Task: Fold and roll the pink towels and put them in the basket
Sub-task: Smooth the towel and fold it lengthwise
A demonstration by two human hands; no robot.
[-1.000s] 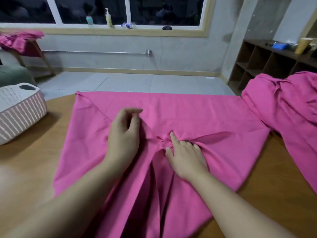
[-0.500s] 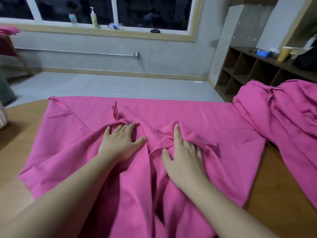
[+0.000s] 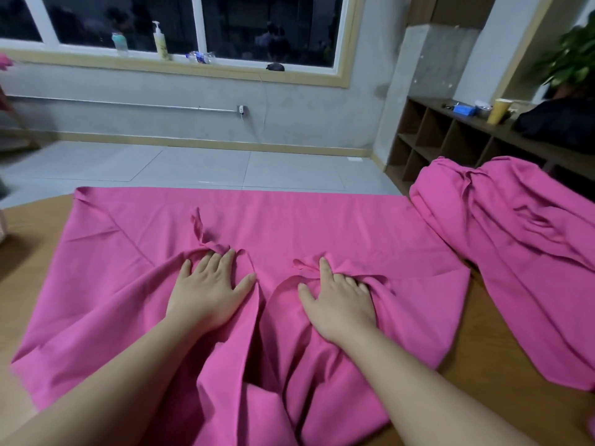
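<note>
A large pink towel (image 3: pixel 289 220) lies spread over the wooden table (image 3: pixel 502 375), and its near part is bunched into long folds. My left hand (image 3: pixel 209 288) lies flat on it left of centre with fingers spread, and cloth wrinkles up ahead of the fingertips. My right hand (image 3: pixel 338 300) presses palm-down right of centre, its fingertips against a small ridge of gathered cloth. A second pink towel (image 3: pixel 515 239) lies crumpled at the table's right side. Only a pale sliver of the basket (image 3: pixel 1 225) shows at the left edge.
Beyond the table's far edge is grey tiled floor (image 3: pixel 193 165) and a wall with a window sill holding bottles. A dark wooden shelf unit (image 3: pixel 450 136) stands at the back right with a yellow cup (image 3: pixel 498 111) on top.
Both hands have flattened onto the towel and spread apart, pushing wrinkles outward. The view has swung right, so the white basket has slid almost out of sight.
</note>
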